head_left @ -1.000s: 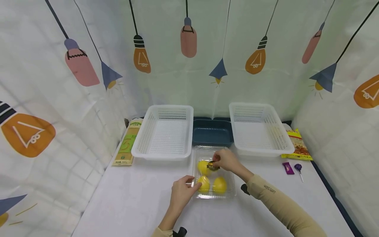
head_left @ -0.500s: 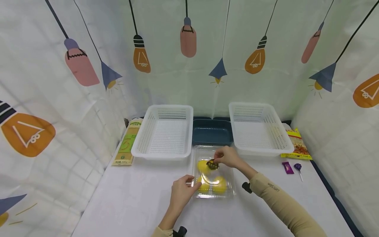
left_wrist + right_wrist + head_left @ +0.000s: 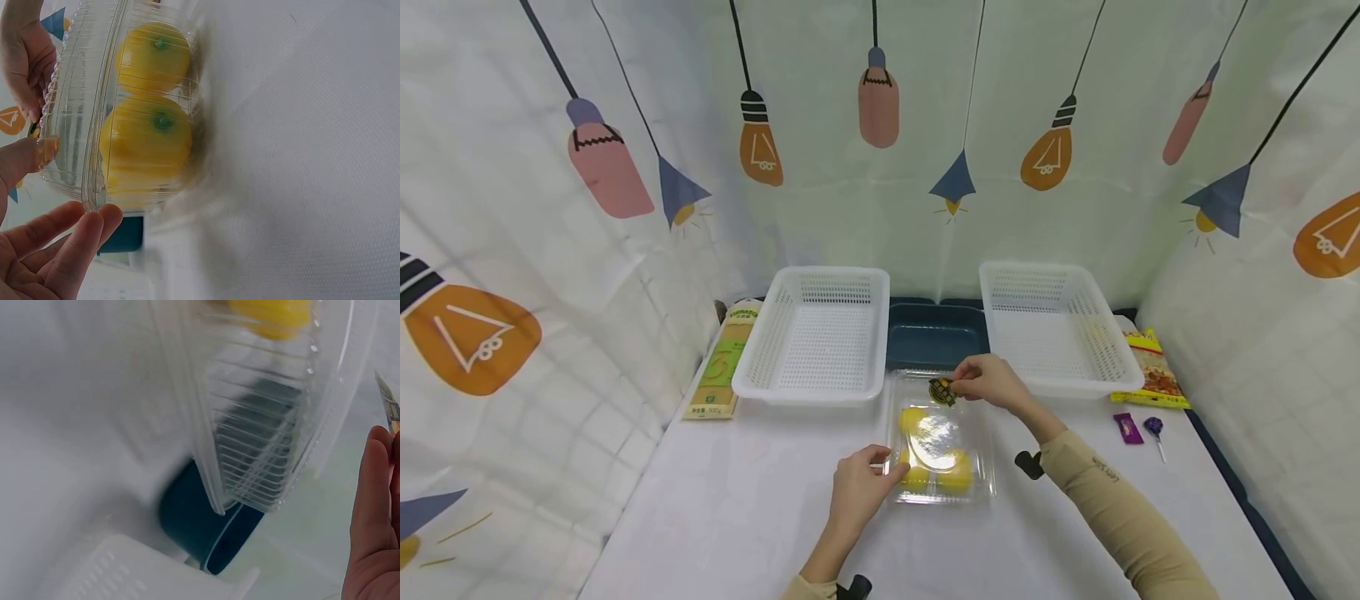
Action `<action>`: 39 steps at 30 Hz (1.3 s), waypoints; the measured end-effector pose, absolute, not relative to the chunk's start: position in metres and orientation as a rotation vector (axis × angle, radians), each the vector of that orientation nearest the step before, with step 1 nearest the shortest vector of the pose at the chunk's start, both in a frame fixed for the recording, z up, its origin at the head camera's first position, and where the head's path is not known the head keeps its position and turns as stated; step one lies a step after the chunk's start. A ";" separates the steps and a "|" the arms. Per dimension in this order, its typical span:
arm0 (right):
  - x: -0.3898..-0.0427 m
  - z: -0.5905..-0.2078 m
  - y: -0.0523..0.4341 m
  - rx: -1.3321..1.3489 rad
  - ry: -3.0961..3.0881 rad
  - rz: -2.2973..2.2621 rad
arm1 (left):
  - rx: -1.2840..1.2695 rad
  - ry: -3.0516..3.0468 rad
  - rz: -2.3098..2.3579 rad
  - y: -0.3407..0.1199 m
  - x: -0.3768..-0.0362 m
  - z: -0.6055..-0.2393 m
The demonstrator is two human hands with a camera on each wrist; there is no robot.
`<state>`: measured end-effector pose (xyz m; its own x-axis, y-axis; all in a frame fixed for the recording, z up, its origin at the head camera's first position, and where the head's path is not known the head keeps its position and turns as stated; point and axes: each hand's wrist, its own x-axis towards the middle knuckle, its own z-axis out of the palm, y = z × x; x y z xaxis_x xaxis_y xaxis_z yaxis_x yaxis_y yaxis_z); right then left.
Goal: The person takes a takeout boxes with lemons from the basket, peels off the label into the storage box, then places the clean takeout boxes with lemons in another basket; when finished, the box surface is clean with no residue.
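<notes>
A clear plastic clamshell box [image 3: 981,483] with yellow lemons [image 3: 957,477] lies on the white table. My left hand [image 3: 889,465] grips its near left corner, thumb on top and fingers at the rim. In the left wrist view, the left hand [image 3: 69,187] is at the box edge, beside two lemons [image 3: 147,140]. My right hand [image 3: 957,388] pinches a dark round label [image 3: 942,390] on the lid [image 3: 936,433], which looks raised over the fruit. The right wrist view shows the tilted lid [image 3: 275,412] and the label's edge [image 3: 389,403] at my fingers [image 3: 375,506].
Two white baskets [image 3: 820,333] [image 3: 1052,321] stand behind the box, with a dark blue tub [image 3: 936,337] between them. A green packet [image 3: 722,362] lies at the left. A snack bag [image 3: 1153,367], a purple candy [image 3: 1127,427] and a lollipop [image 3: 1153,427] lie at the right. Curtains close in three sides.
My right hand has drawn up and away from me with the label, and the lid has risen with it. The left hand has kept its hold on the corner.
</notes>
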<state>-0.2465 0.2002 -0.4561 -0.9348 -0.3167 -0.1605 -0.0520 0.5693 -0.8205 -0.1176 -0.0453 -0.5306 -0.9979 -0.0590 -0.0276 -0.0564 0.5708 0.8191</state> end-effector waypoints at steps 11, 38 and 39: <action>-0.279 -0.438 0.198 -0.182 2.492 -1.408 | 0.102 -2.791 -1.448 -0.048 -0.118 -0.531; -0.378 -0.416 0.196 -0.010 2.345 -1.625 | 0.099 -2.782 -1.457 -0.045 -0.115 -0.526; -0.379 -0.417 0.197 0.009 2.335 -1.629 | 0.109 -2.791 -1.465 -0.044 -0.114 -0.526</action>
